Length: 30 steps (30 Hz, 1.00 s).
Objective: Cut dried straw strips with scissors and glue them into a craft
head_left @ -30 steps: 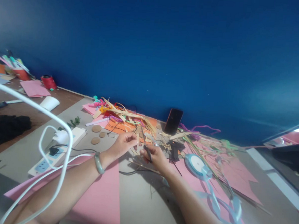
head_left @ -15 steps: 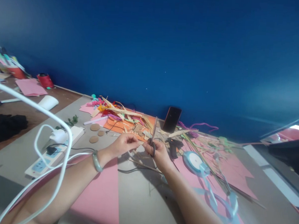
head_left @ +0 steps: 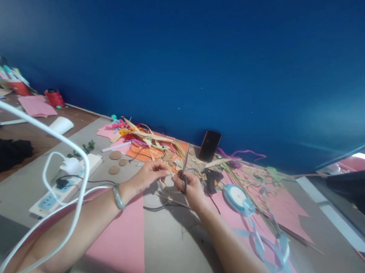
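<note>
My left hand (head_left: 151, 175), with a jade-coloured bangle (head_left: 118, 196) at its wrist, is closed in a pinch on a thin pale strip (head_left: 170, 172). The strip is small and its material is hard to make out. Just to the right, my right hand (head_left: 193, 189) is closed around a pair of scissors (head_left: 185, 164), the blades pointing up and away from me. Its thumb and forefinger come close to the strip's other end; whether they grip it is unclear. Below both hands lie thin dry stalks (head_left: 173, 200) on the grey tabletop.
Behind the hands, a phone (head_left: 209, 145) leans against the blue wall. Left are cardboard discs (head_left: 115, 155), a heap of craft scraps (head_left: 146, 134) and a power strip (head_left: 66, 187) with a white cable. Right are a black tool (head_left: 212, 179) and a blue ribbon roll (head_left: 237, 198) on pink paper.
My right hand and the scissors have shifted slightly left, and the blades tilt a little differently. The fingertips of both hands have moved slightly around the strip. The surrounding things stay put.
</note>
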Each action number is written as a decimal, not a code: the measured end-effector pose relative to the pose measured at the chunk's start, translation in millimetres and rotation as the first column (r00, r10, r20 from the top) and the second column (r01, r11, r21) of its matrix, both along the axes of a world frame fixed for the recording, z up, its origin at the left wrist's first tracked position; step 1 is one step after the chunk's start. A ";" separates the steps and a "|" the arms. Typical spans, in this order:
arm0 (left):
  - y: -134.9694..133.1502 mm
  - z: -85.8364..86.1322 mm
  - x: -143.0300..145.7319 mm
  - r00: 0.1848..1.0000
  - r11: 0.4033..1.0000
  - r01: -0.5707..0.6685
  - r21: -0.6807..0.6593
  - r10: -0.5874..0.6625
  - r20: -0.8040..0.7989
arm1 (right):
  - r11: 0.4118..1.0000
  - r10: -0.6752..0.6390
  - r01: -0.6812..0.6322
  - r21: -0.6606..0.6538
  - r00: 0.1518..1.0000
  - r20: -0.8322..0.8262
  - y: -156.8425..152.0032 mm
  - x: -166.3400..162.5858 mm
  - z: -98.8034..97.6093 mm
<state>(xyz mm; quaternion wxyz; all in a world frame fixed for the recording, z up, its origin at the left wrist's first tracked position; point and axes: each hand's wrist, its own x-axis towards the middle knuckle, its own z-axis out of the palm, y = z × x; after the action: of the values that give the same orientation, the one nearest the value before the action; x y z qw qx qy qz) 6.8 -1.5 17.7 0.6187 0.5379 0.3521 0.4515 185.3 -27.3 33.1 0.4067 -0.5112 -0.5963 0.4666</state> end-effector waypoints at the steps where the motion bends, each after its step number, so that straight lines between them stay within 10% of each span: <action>1: -0.6 1.7 0.1 1.000 1.000 -0.004 -0.021 0.004 0.008 | 1.000 0.004 -0.004 -0.005 1.000 0.009 0.3 0.7 0.4; 12: 5.9 2.9 -7.3 0.992 0.997 -0.056 -0.057 0.062 0.111 | 0.931 0.360 -0.343 -0.125 0.918 0.167 2.9 8.2 3.6; 30: 3.2 13.1 -7.5 0.998 0.998 -0.065 0.001 0.065 -0.002 | 0.905 0.411 -0.382 -0.186 0.899 0.149 3.5 11.0 -2.9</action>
<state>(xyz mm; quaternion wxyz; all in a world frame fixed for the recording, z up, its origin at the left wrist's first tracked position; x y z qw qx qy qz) -0.7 1.7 30.8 0.6030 0.5271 0.3697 0.4711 196.2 -23.8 30.2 0.2055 -0.4493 -0.6858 0.5344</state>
